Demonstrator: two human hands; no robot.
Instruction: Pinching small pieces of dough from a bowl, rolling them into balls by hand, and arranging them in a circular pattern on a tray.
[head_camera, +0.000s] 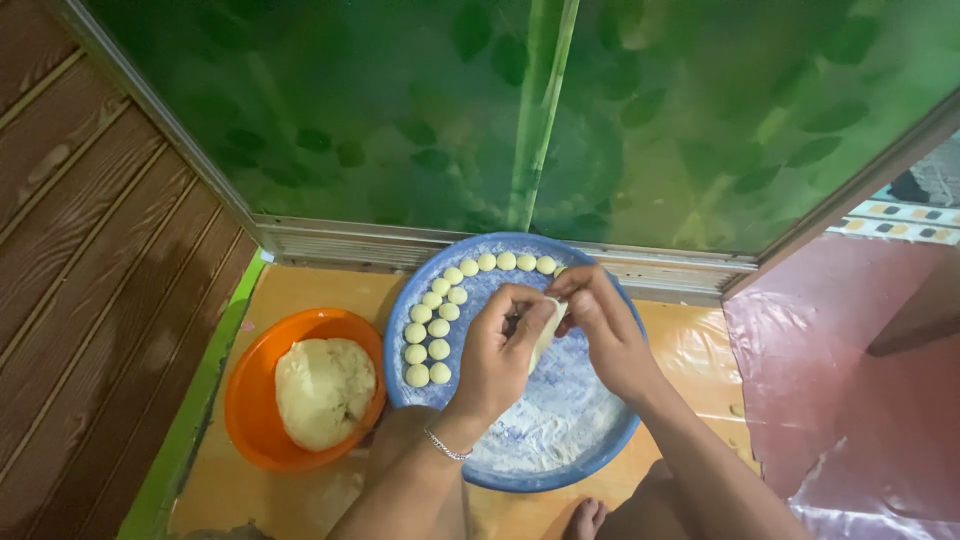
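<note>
Dough strip (545, 335) near-upright, leaning right, between both hands (550, 335).

Both hands meet mid-frame, forearms reaching up from below: the left hand (495, 350) (bracelet at its wrist) and right hand (605, 325) pinch fingertips together.

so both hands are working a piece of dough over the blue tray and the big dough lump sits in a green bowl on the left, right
Not quite: the bowl holding the big dough lump is orange, not green, as the head view shows. The rest holds: left hand and right hand work a piece of dough over the blue tray.
</note>
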